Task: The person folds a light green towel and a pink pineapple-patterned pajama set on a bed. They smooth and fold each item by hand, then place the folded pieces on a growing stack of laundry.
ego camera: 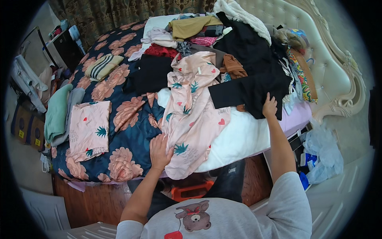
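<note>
A pink garment (191,116) printed with pineapples and red hearts lies loosely spread over the bed's near side. My left hand (161,151) rests on its lower left edge; whether the fingers pinch the cloth I cannot tell. Farther right, my right hand (270,105) lies on black clothing (258,89), fingers extended over the fabric. A straight black piece (226,92) overlaps the pink garment's right side. Left of the pink garment is another folded black piece (153,73). A folded garment of the same pink print (91,128) sits near the bed's left edge.
Mixed clothes, including a mustard garment (194,27), are heaped at the back. A striped folded item (104,67) and a green folded one (58,110) lie on the floral bedding (126,164). The padded headboard (331,71) bounds the right; an orange stool (191,191) stands below.
</note>
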Action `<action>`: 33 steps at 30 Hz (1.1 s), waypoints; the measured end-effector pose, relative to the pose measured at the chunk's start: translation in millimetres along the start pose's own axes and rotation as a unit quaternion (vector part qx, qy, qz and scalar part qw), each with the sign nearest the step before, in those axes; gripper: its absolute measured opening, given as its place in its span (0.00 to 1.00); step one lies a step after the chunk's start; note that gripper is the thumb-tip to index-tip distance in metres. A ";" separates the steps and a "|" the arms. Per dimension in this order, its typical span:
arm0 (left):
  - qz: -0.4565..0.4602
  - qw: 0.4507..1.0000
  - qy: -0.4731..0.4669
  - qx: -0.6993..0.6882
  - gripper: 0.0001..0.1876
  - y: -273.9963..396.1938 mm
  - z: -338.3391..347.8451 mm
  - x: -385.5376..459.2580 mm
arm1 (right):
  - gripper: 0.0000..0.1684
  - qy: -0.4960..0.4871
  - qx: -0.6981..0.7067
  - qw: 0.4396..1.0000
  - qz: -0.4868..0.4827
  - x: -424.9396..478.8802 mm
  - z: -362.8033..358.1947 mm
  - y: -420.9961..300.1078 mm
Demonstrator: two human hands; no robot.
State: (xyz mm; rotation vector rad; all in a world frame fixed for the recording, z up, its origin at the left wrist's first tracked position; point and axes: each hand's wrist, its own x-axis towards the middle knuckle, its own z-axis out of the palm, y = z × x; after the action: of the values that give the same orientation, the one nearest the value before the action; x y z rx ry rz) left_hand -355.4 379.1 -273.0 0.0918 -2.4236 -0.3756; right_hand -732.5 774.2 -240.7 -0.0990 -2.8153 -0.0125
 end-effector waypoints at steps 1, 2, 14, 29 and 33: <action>-0.001 1.000 -0.001 0.002 0.25 -0.9 -2.2 -1.4 | 0.36 -0.017 0.011 1.000 -0.006 -5.0 -11.4 -9.2; -0.011 1.000 0.002 -0.007 0.22 -0.4 -5.1 -2.4 | 0.37 -0.022 0.005 1.000 -0.016 -9.0 -24.4 -17.1; -0.214 0.951 0.106 -0.196 0.11 22.2 -36.4 -2.8 | 0.22 -0.053 0.510 0.795 -0.326 -141.2 -97.1 -183.3; -0.454 0.800 0.258 -0.296 0.13 -41.5 -162.5 -116.7 | 0.21 -0.135 0.519 0.698 -0.474 -282.3 -123.9 -225.4; -0.457 0.847 0.156 -0.224 0.14 -58.1 -159.2 -144.5 | 0.27 0.023 0.505 0.776 -0.376 -218.5 -122.6 -234.5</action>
State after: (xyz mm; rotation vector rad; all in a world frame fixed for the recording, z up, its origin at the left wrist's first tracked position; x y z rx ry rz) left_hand -144.5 308.2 -262.6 1.0301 -1.7583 -1.2260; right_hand -503.3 523.3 -193.6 1.2138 -2.2147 1.2357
